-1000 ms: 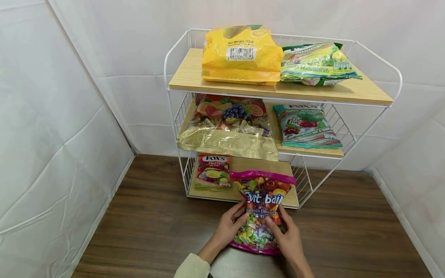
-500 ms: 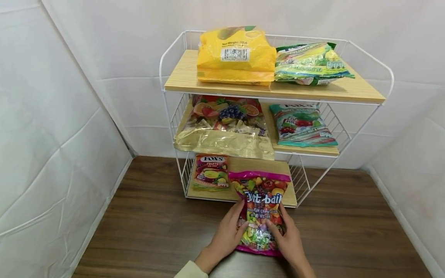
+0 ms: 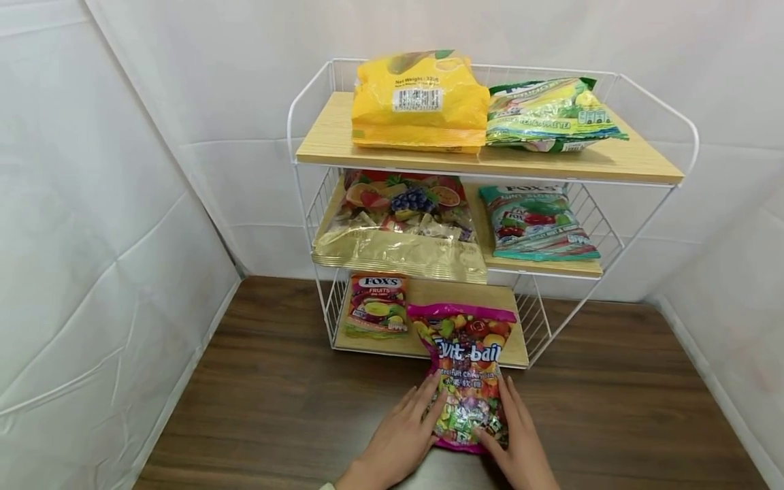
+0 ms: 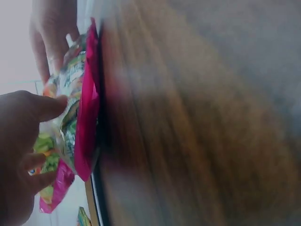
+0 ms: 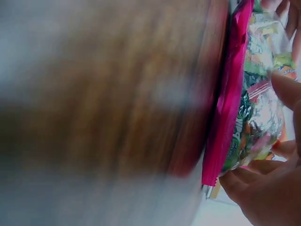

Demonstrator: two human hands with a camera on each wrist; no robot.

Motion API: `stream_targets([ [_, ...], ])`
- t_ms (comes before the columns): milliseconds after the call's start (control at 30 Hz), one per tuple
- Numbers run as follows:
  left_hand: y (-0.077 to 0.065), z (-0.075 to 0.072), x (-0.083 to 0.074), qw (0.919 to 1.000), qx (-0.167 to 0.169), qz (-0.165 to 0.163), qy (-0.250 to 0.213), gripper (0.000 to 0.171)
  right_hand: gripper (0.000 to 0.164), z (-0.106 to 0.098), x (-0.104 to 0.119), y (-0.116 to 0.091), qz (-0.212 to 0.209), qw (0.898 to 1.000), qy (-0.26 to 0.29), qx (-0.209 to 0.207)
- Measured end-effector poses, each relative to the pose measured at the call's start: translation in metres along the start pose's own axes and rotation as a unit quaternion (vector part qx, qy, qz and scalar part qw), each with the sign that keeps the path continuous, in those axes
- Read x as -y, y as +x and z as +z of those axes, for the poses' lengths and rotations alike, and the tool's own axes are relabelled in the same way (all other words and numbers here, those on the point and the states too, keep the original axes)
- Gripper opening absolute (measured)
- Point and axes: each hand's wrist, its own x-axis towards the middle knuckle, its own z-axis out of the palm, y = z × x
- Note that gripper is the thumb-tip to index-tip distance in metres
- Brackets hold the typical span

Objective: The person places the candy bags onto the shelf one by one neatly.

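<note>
A pink-edged bag of fruit candy (image 3: 468, 364) lies with its far end over the bottom shelf (image 3: 520, 344) and its near end over the table. My left hand (image 3: 401, 432) holds its left side, fingers along the edge; in the left wrist view, the thumb (image 4: 54, 107) rests on the bag's face. On the opposite side, my right hand (image 3: 520, 435) holds the bag near its lower right corner, thumb on top. The right wrist view has the fingers (image 5: 235, 181) at the bag's edge, partly hidden by it.
A red Fox's candy bag (image 3: 378, 306) stands left on the bottom shelf. The middle shelf bears a large gold candy bag (image 3: 401, 248) and a teal Fox's bag (image 3: 539, 224). On top lie a yellow bag (image 3: 419, 102) and a green one (image 3: 551, 116). White wire sides (image 3: 612, 231) frame the rack.
Both hands have slid down along the bag toward its near end. The bag itself stays in nearly the same place, and the view has shifted slightly.
</note>
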Motion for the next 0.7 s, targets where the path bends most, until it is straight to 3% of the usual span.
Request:
stream_targets([
  [167,-0.002,0.006,-0.003,0.9989,0.021,-0.015,-0.039,0.085,0.097,-0.002,0.002,-0.012,-0.055,0.995,-0.077,-0.022],
  [267,-0.003,0.008,-0.003,0.9972,0.04,-0.028,-0.057,0.086,0.097,-0.002,0.003,-0.014,-0.068,0.993,-0.097,-0.013],
  [700,0.0,0.009,-0.001,0.9971,0.055,-0.038,-0.038,0.092,0.098,0.0,-0.002,-0.008,-0.092,0.986,-0.134,0.035],
])
